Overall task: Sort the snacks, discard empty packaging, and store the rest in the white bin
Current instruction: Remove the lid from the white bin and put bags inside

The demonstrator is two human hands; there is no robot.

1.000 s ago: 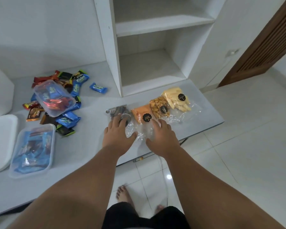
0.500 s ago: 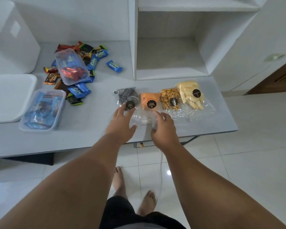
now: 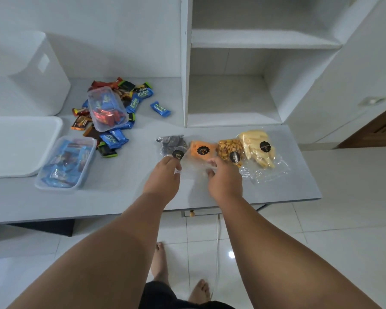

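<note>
While your left hand (image 3: 163,180) and right hand (image 3: 226,182) pinch the orange snack bag (image 3: 202,150) with curled fingers (image 3: 210,163) on the worktop (image 3: 120,197), the white bin (image 3: 38,81) stands well apart; most storing looks undone.

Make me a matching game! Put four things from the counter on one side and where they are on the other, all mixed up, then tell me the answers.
Things
1. white bin
2. lone blue candy
3. pale yellow snack bag
4. orange snack bag

Places
a. rightmost of the four clear bags
b. back left of the counter
c. second clear bag from the left
d. by itself near the shelf unit's left wall

Pairs: 1-b, 2-d, 3-a, 4-c
</note>
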